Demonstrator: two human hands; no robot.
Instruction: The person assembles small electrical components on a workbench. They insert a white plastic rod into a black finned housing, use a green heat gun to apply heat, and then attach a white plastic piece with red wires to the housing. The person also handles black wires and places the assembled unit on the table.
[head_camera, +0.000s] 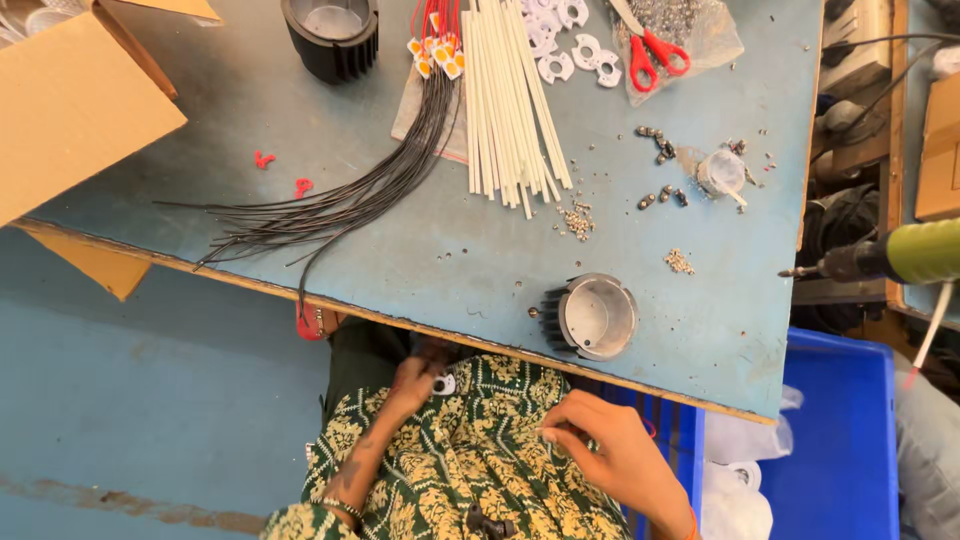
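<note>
In my lap, my left hand pinches a small white ring; my right hand curls, contents unclear. I judge assembly barely begun: the metal housing sits empty on the table.

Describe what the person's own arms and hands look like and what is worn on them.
Both forearms are bare, with no gloves or sleeves reaching them. The left hand has dark markings running along its forearm and a beaded bracelet at the wrist. The right hand has an orange thread band at the wrist. Below them lies a green garment with a cream pattern.
</note>
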